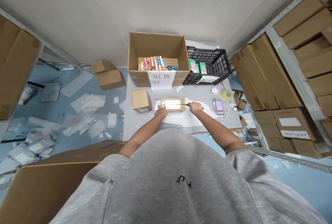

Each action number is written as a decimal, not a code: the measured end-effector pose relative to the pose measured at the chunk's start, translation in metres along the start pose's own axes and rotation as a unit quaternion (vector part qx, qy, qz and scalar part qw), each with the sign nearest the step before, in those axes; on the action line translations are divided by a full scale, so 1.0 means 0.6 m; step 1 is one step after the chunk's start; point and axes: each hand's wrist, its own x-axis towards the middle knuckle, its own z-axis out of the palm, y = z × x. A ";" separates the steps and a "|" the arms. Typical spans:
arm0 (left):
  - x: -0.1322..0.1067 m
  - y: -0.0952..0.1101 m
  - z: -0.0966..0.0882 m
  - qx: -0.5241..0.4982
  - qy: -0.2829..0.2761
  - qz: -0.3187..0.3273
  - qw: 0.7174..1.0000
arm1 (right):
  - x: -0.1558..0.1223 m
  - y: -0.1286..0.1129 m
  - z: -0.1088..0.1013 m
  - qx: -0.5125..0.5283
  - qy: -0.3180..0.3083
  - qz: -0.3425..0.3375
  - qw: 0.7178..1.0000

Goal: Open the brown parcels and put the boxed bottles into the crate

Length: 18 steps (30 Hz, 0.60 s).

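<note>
A small taped cardboard box lies on the grey table in front of me. My left hand rests closed against the box's near left corner, holding it steady. My right hand is closed on a thin dark tool, a blade or pen, whose tip lies along the box's top seam at its right end. A second small cardboard box stands just left of the taped one.
At the table's back stand a large open carton with a paper label and a black plastic crate. A phone and tape roll lie right. Shelves of cartons flank both sides; paper litters the left floor.
</note>
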 end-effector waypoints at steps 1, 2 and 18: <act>-0.003 0.001 -0.002 0.002 0.002 -0.001 1.000 | -0.003 0.004 0.000 0.001 -0.002 0.004 1.000; -0.006 0.001 -0.004 0.004 0.004 -0.001 1.000 | -0.006 0.008 0.000 0.001 -0.003 0.006 1.000; -0.042 0.006 -0.006 0.048 0.049 0.005 0.998 | 0.003 -0.004 0.065 0.562 0.085 0.207 0.796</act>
